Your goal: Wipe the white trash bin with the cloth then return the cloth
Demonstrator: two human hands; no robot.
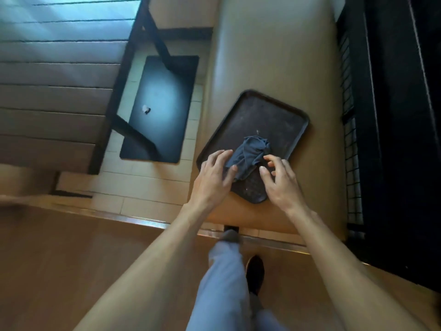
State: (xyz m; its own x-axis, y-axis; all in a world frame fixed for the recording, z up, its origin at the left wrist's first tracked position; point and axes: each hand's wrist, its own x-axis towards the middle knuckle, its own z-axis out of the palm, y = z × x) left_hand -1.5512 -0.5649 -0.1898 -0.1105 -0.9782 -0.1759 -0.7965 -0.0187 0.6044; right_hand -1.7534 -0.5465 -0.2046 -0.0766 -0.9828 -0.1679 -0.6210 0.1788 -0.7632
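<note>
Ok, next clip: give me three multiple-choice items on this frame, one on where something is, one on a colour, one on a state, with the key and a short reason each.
1. Where does the cloth lie?
A. on the tiled floor
B. on the dark tray
C. on the person's shoe

2. What colour is the cloth?
A. white
B. bright red
C. dark blue-grey

3. How is the cloth lying?
A. bunched into a crumpled heap
B. spread out flat
C. hung over the tray's rim

Key:
1 B: the cloth sits inside the tray's rim, on the tan bench.
2 C: its folds read dark blue-grey against the brown tray.
3 A: it is wadded up, with the left hand touching its near-left edge and the right hand close beside it, fingers loosely bent.
</note>
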